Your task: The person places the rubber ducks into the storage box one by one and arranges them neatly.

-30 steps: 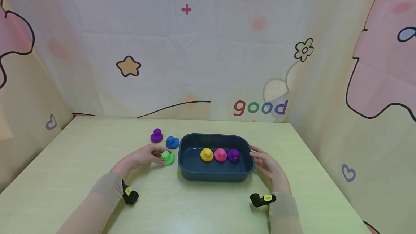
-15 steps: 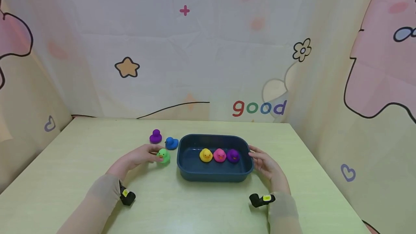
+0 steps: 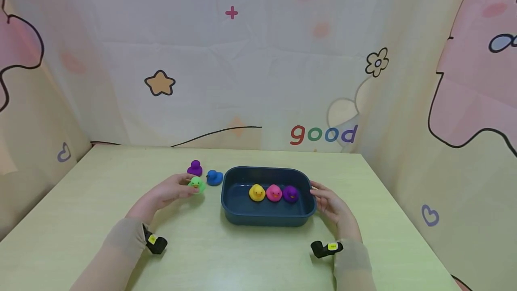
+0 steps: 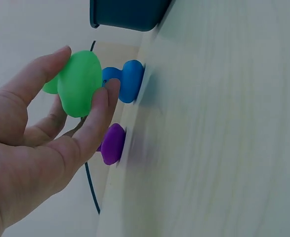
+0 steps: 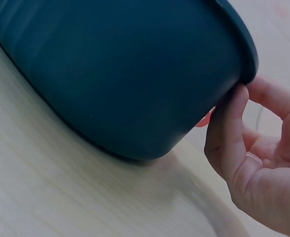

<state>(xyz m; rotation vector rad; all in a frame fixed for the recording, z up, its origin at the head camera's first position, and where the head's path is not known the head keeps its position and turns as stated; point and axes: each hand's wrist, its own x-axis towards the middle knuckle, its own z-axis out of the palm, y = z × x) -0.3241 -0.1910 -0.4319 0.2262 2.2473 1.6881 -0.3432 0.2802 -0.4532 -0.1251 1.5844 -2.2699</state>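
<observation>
My left hand (image 3: 167, 193) pinches a green rubber duck (image 3: 196, 185) between thumb and fingers. In the left wrist view that green duck (image 4: 79, 84) is held up off the tabletop. Just beyond it stand a blue rubber duck (image 3: 214, 178) and a purple rubber duck (image 3: 195, 168), the purple one partly behind the green. A dark blue rectangular basin (image 3: 258, 219) holds a yellow duck (image 3: 257, 193), a pink duck (image 3: 274, 193) and a second purple duck (image 3: 291, 194), side by side. At the basin's right end, my right hand (image 3: 333, 205) holds its rim with curled fingers (image 5: 233, 133).
The pale wooden table (image 3: 250, 259) runs back to a printed curtain (image 3: 258, 80), with more curtain at both sides. A black wrist camera (image 3: 155, 242) sits on the left wrist, another wrist camera (image 3: 326, 249) on the right.
My left hand has lifted the green duck and drawn it left and back, away from the basin, turning its face toward me. The right hand and basin have stayed put.
</observation>
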